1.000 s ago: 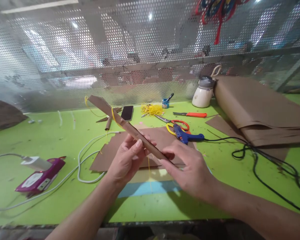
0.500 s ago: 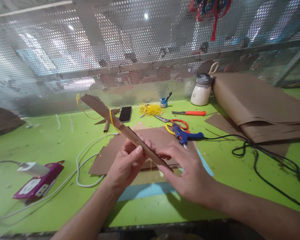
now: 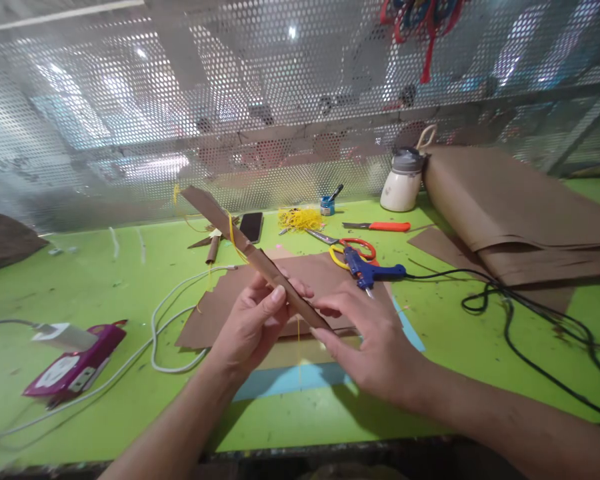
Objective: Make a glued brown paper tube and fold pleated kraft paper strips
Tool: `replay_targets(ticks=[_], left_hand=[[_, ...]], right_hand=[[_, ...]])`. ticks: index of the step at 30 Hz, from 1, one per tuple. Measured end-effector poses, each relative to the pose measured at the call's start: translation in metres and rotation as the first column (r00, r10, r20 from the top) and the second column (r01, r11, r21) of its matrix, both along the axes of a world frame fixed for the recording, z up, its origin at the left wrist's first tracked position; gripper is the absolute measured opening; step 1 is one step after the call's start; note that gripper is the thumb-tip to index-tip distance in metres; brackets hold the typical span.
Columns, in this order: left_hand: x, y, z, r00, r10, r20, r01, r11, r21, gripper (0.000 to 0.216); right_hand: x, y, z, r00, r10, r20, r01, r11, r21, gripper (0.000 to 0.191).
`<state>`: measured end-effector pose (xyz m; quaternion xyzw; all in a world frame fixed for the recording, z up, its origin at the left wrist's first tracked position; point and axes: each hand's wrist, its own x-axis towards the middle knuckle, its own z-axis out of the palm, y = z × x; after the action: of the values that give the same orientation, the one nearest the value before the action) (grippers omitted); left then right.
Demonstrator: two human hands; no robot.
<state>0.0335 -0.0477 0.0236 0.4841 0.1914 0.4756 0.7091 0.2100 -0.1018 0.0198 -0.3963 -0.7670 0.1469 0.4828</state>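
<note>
Between my hands is a long folded strip of brown paper (image 3: 265,267), tilted with its far end up to the left. A yellow string (image 3: 233,233) loops around its upper part, and another hangs off the tip. My left hand (image 3: 257,317) grips the strip near its middle, thumb on top. At the strip's lower right end, my right hand (image 3: 375,333) pinches it between thumb and fingers. Below them lies a sheet of brown paper (image 3: 205,327) over a light blue sheet (image 3: 290,380). A thin yellow strand (image 3: 299,347) hangs beneath the strip.
Beyond my right hand are a blue glue gun (image 3: 373,270), scissors (image 3: 357,248) and an orange-handled knife (image 3: 387,227). Yellow string scraps (image 3: 300,219), a phone (image 3: 251,227) and a white bottle (image 3: 403,183) stand farther back. A purple power strip (image 3: 75,363) sits left; brown paper (image 3: 525,200) right.
The strip's upper end has shifted right and its lower end slightly up and left. Both hands keep their hold on it.
</note>
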Motion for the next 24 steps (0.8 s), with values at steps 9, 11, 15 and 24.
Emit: replay_targets(ticks=[9,11,15,24], left_hand=[[-0.0008,-0.0001,0.0005,1.0,0.02,-0.007,-0.02,1.0,-0.009,0.014],[-0.0012,-0.0001,0.0009,1.0,0.028,-0.01,-0.028,1.0,-0.014,0.015],[-0.0021,-0.0004,0.0021,0.999,0.04,-0.014,-0.04,0.999,-0.014,0.016],[-0.0026,-0.0016,0.005,0.996,0.081,-0.034,-0.08,0.997,0.018,0.02]], right_hand=[[0.0003,-0.0001,-0.0004,1.0,0.013,-0.024,-0.011,0.997,0.082,0.016],[0.0004,-0.0002,-0.0014,0.999,0.013,-0.047,-0.009,0.996,0.087,0.019],[-0.0001,-0.0006,-0.0026,0.997,-0.023,-0.077,0.03,0.995,0.091,0.022],[0.0006,-0.0032,-0.0037,0.992,-0.123,-0.015,0.123,0.992,-0.008,0.018]])
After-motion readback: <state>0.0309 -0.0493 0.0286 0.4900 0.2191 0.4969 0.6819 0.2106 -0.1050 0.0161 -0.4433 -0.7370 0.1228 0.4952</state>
